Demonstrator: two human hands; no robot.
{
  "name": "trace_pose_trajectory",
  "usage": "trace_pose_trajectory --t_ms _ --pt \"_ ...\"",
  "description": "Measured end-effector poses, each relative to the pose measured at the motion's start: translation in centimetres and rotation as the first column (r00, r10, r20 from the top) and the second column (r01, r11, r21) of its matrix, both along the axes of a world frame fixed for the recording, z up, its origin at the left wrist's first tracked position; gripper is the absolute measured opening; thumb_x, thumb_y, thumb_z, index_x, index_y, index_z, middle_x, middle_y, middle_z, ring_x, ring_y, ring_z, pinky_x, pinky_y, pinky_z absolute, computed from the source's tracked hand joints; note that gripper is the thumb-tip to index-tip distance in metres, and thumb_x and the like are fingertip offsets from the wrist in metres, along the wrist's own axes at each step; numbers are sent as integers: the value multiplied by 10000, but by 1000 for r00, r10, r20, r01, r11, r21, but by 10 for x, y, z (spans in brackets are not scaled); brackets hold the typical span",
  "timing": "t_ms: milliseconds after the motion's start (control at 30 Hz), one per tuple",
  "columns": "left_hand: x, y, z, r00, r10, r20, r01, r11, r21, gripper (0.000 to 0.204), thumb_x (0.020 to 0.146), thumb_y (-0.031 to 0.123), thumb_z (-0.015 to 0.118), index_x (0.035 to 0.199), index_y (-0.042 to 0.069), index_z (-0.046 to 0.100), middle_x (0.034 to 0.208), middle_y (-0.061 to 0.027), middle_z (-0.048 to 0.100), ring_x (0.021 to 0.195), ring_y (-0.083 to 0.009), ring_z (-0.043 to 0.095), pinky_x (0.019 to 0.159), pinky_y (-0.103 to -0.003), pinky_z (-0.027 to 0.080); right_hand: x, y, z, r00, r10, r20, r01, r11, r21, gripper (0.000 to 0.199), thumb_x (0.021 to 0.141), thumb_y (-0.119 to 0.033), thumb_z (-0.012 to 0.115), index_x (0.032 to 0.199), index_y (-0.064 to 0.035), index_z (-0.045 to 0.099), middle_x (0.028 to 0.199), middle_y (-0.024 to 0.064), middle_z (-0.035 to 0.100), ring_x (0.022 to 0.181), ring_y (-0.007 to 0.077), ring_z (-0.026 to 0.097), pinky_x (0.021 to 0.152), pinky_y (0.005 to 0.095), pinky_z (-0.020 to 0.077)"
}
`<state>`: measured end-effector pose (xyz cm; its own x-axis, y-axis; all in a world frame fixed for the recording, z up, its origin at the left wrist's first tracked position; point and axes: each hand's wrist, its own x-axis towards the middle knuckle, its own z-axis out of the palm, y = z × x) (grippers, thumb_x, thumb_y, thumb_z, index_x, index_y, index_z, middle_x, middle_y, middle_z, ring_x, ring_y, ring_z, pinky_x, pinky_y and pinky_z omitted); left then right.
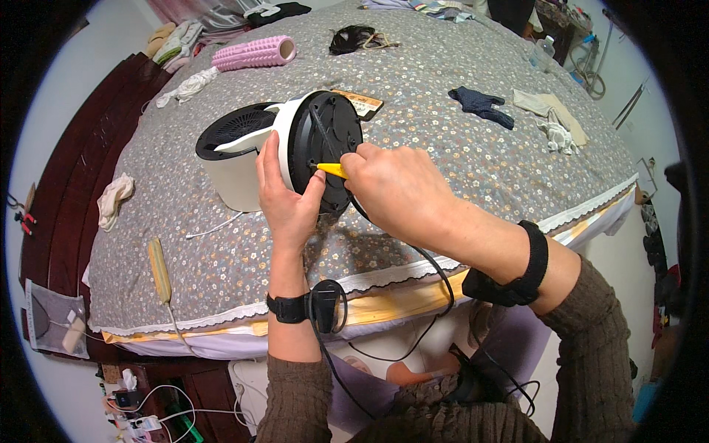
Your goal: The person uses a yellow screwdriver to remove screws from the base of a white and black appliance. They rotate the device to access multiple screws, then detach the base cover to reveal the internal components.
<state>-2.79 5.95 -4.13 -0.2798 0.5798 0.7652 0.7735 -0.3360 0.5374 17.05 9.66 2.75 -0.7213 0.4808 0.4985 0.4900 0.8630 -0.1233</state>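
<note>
At the far left, a dark wooden bed frame (70,170) is seen beside the bed (458,125), which is spread with a grey flowered cover; on its near left a pale crumpled cloth (114,198) and a yellowish stick-like handle (159,269) on a white cord are lying; farther off, one pink ridged roller (255,53) is seen.

Left of centre, one small white heater (251,159) is laid on its side on the bed, its black grille turned to the left and its round black base (325,148) turned toward the person; the left hand (288,196) is clasped round the near rim of that base, thumb across the black face, so that the heater is steadied.

Just right of it, the right hand (395,188) is clenched on one yellow-handled screwdriver (331,170), whose tip is set against the base; a black cord (436,273) is trailed from the base down over the near edge of the bed.

The step in hand is judged to be the turning of a screw in the base; a firm hold and a tip kept square in the screw would be called for next; the screws cannot be counted.

Farther right, one dark sock (481,105) and two pale cloths (554,122) are lying well apart from the hands; two wrist straps are worn, one on each forearm.
</note>
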Motion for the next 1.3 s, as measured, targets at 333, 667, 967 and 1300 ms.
trace_pose_trajectory --t_ms 333,667,967,1300 --pt "0 -1 0 1000 -18 23 18 1000 -1 830 767 57 791 1524 41 452 1450 -200 534 1330 -363 556 1113 -441 452 -2 -1 5 999 22 30 -18 994 -108 219 968 -220 668 968 -1 659 865 187 710 731 414 721 623 508 575" --pt "1 0 -1 999 9 -32 -10 1000 -4 852 763 72 790 1536 47 434 1449 -207 531 1327 -388 551 1097 -452 457 -8 1 13 982 78 170 -76 997 -22 179 951 -154 602 948 15 660 816 182 725 733 369 749 615 465 593" --pt "6 -3 0 997 36 -69 -35 999 20 870 778 93 775 1566 96 407 1459 -206 504 1329 -401 545 1086 -473 466 -9 24 16 903 -374 -213 -352 -358 -865 246 1095 -205 475 1194 5 558 836 193 708 486 69 356 463 257 300" --pt "9 -6 6 999 46 15 -46 998 -37 956 765 119 793 1595 84 321 1437 -222 524 1300 -421 557 1068 -490 477 -16 6 10 999 -4 -54 -13 949 -316 320 888 -205 744 1045 48 627 830 308 701 818 488 704 736 528 576"
